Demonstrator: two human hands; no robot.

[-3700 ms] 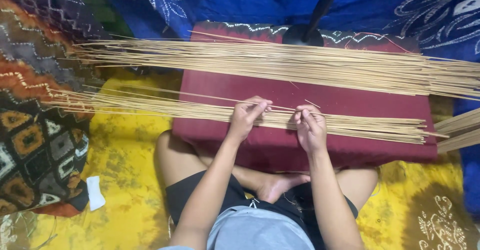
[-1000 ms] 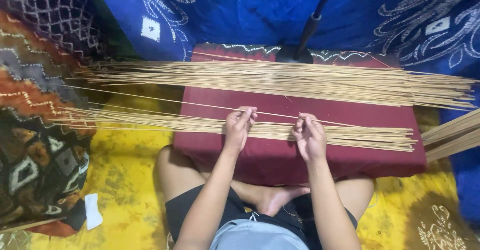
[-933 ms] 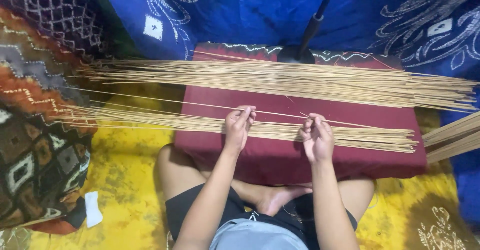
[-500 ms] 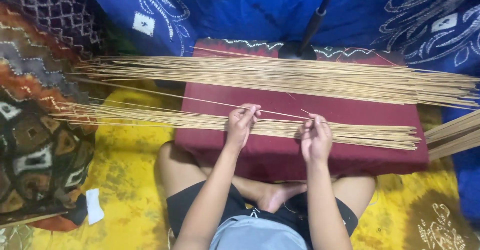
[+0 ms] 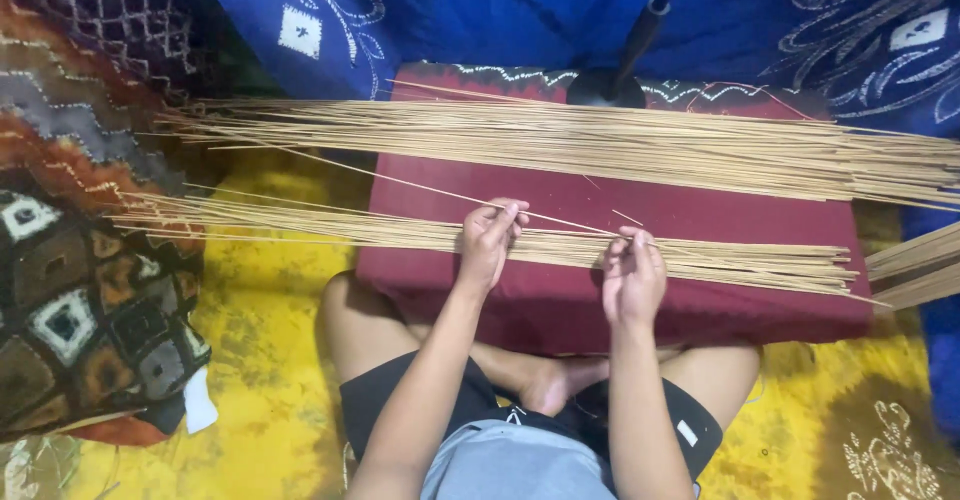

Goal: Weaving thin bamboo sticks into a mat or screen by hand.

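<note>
Both hands pinch one thin stick (image 5: 430, 188): the left hand (image 5: 490, 245) has its grip closed on it between thumb and fingertips, and the right hand (image 5: 632, 275) grasps the same stick a little further right, fingers curled over it. That stick runs slanting from the far left down toward the hands, lifted clear of the near bundle of sticks (image 5: 560, 245), which lies lengthwise across the dark red cushion (image 5: 560, 310) just under the hands. A second, thicker far bundle of sticks (image 5: 620, 145) lies along the cushion's far side, well apart from the near one. Judging by the two heaps, the sorting looks partway through: one stick is singled out, and many remain in the near bundle. A black stand (image 5: 610, 85) rises at the far edge, with yellow cloth (image 5: 260, 340) spread on the near left.
</note>
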